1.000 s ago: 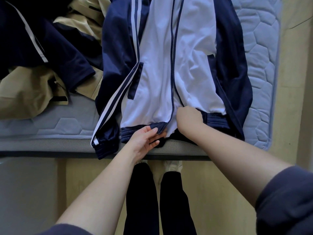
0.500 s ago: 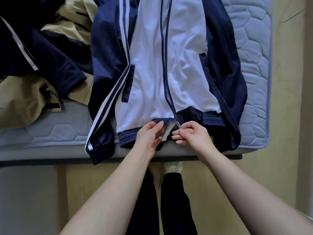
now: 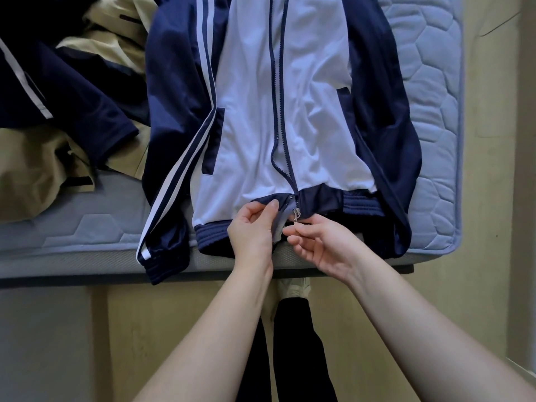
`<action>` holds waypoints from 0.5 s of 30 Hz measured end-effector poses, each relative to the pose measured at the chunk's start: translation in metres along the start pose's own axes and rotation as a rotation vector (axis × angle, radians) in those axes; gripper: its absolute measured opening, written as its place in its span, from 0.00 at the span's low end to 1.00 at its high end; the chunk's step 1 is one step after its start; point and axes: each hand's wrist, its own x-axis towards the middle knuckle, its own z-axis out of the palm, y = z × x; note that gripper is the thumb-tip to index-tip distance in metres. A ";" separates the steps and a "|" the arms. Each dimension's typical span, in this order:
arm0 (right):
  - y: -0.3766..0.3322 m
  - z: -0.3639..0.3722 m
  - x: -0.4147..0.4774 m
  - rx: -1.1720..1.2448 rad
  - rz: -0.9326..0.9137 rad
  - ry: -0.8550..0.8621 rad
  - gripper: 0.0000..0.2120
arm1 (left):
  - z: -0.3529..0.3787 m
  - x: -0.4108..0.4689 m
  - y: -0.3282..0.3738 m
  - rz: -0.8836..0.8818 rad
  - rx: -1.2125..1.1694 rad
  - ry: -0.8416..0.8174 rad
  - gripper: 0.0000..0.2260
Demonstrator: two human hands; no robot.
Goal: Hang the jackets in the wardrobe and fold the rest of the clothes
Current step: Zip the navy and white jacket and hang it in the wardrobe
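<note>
Since a moment ago my right hand [image 3: 322, 245] has drawn back, pinching the small metal zipper pull [image 3: 296, 216]. My left hand [image 3: 253, 227] grips the hem of the navy-and-white zip-front track jacket [image 3: 290, 111], spread on the quilted blue mattress [image 3: 429, 111].

Navy-and-white striped jacket [image 3: 290, 111], pale blue mattress [image 3: 429, 111].
</note>
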 end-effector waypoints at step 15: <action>0.004 -0.002 -0.017 -0.092 -0.115 0.015 0.03 | 0.009 -0.020 0.011 -0.033 -0.016 -0.112 0.11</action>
